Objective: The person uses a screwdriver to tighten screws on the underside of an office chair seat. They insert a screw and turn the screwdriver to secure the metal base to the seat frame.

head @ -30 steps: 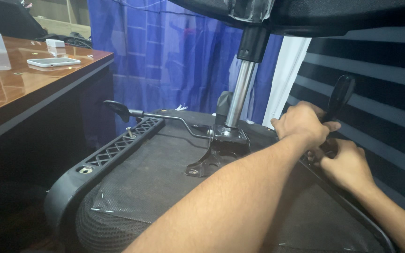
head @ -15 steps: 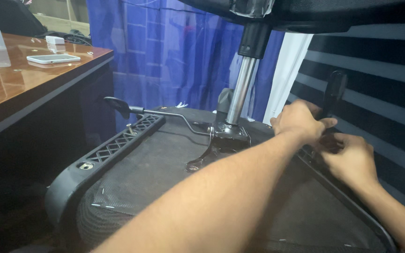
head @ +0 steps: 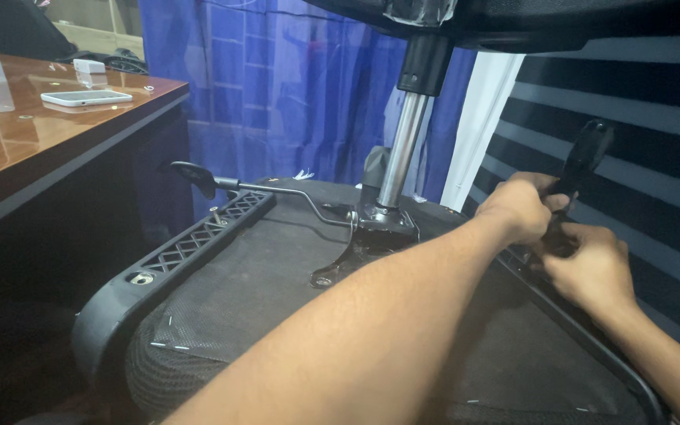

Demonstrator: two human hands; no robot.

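An overturned black office chair seat with a mesh underside (head: 261, 315) is seen lying beside a polished brown wooden desk (head: 33, 149), its chrome gas-lift column (head: 400, 149) rising to a black base that is cut off at the upper edge. A black paddle-shaped lever (head: 580, 161) is seen at the seat's right rim, standing up at a tilt. The left hand (head: 522, 208) is closed around the lever's lower shaft, while the right hand (head: 592, 267) is curled just below it; what its grip encloses cannot be told (the fingers are turned away and the spot is dark). A second thin metal lever with a black tip (head: 198, 179) is left untouched, well apart. A white phone (head: 86, 97) is seen on the desk.
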